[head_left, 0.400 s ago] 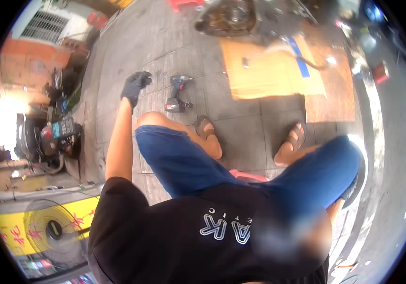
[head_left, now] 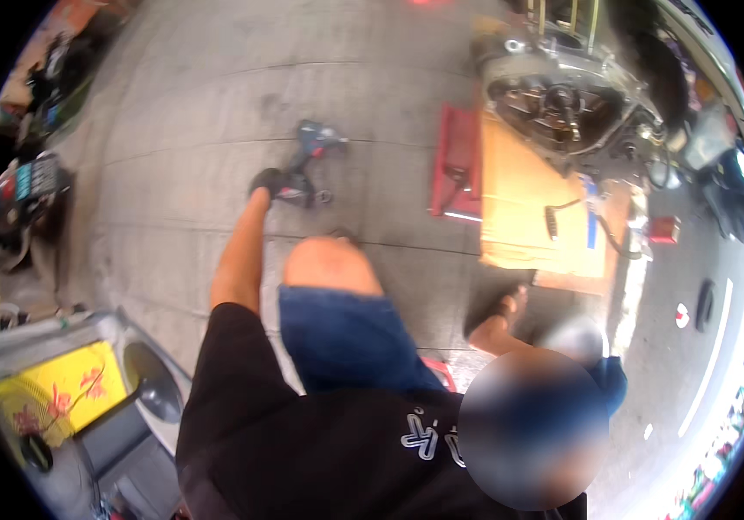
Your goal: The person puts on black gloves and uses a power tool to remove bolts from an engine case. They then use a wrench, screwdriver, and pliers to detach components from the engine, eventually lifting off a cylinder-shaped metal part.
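My left hand (head_left: 268, 182), in a dark glove, is at the battery end of a cordless drill (head_left: 311, 139) lying on the paved floor. Drill and hand are both smeared by motion, so whether the fingers grip it cannot be made out. The drill has a dark body with a red patch. My right hand does not show; a blurred round patch covers the area by my right thigh.
A greasy metal engine casing (head_left: 563, 104) stands at the far right. Below it lies flattened cardboard (head_left: 528, 217) with a blue strip (head_left: 591, 230). A red tray-like thing (head_left: 454, 186) sits alongside. A fan (head_left: 34, 442) is at lower left, parked vehicles at far left.
My left hand has come down and right to the drill's base. The view has shifted, showing more of the engine casing and the red tray-like thing. My gloved right hand has left view.
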A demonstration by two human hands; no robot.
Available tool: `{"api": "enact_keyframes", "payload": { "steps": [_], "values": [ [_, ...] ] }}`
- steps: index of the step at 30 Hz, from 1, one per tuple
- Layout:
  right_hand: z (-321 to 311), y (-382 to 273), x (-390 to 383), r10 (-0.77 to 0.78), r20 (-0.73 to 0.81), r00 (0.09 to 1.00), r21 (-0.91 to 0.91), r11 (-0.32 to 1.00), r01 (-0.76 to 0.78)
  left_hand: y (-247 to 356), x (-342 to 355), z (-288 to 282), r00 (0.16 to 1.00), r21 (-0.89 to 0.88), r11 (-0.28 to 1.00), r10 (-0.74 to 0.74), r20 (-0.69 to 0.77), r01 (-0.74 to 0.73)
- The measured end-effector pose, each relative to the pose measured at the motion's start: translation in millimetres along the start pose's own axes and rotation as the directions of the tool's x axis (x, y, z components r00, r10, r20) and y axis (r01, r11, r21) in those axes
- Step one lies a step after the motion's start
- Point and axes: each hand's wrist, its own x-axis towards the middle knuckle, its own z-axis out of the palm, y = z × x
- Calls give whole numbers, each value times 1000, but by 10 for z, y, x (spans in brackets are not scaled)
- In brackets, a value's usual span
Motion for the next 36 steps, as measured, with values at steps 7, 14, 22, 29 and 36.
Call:
{"api": "enact_keyframes", "payload": {
  "steps": [7, 14, 22, 29, 36],
  "values": [
    [-461, -64, -359, -142, -171, 975, -480, 876, 43, 1100, 651, 282, 968, -195, 969, -107, 225, 153],
    [-338, -772, -385, -324, -164, 932, -642, 752, 149, 419, 937, 509, 999, -270, 962, 43, -31, -50],
    [-109, -1964, -559, -408, -135, 903, -94, 912, 398, 1361, -223, -213, 972, -685, 689, 190, -140, -234],
    [799, -3144, -1385, -610, 70, 789, 442, 728, 524, 2147, -1694, -1931, 917, -818, 459, 349, -193, -347],
    [1644, -3428, -2216, -759, 411, 505, 886, 463, -25, 2734, -3277, -2390, 823, -944, -48, 478, -307, -325]
  ]
}}
